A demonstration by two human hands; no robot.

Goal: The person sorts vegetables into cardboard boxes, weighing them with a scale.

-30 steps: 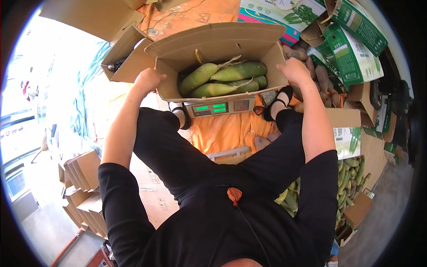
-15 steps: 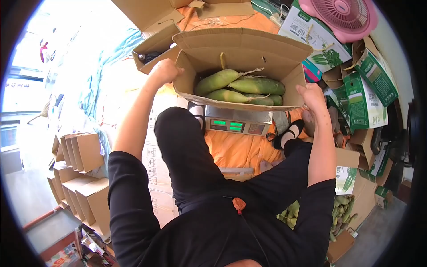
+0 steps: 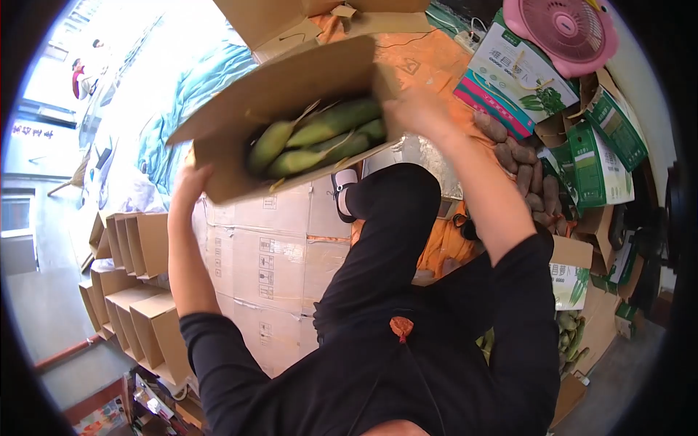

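Both arms extend forward, left hand and right hand gripping opposite ends of the open brown cardboard box. Between them, its long axis slants, rising toward the right hand.

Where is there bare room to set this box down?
The flattened cardboard looks bare between the open boxes at left and the bent leg. A smaller bare orange patch separates the held box from the striped carton. Right is crowded: sweet potatoes, green-white cartons, pink fan.
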